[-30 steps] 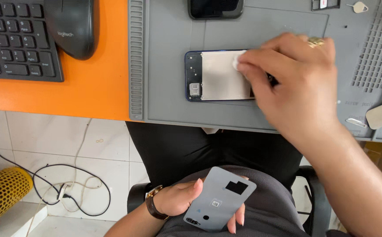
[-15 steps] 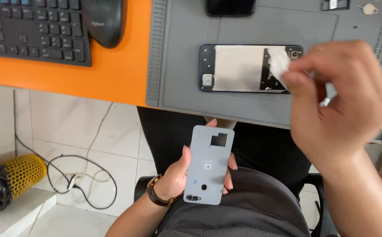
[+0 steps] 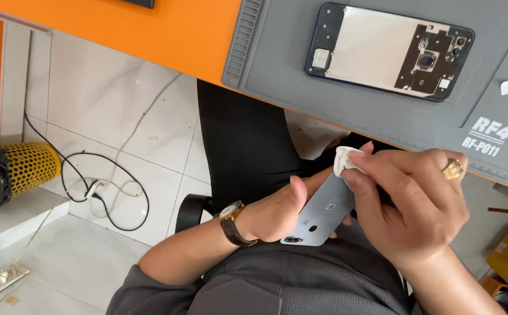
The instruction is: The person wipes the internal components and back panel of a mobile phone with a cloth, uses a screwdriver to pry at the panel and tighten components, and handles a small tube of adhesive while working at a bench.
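While the left hand (image 3: 271,213) clasps the back cover (image 3: 318,213), the right hand's (image 3: 408,204) grip pinches a white wipe (image 3: 344,158) against it.

Orange desk (image 3: 166,35) carries grey mat (image 3: 394,111), opened phone (image 3: 389,51)

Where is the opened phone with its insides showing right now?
The opened phone lies at the top right of the head view, on the grey work mat, above both hands and apart from them.
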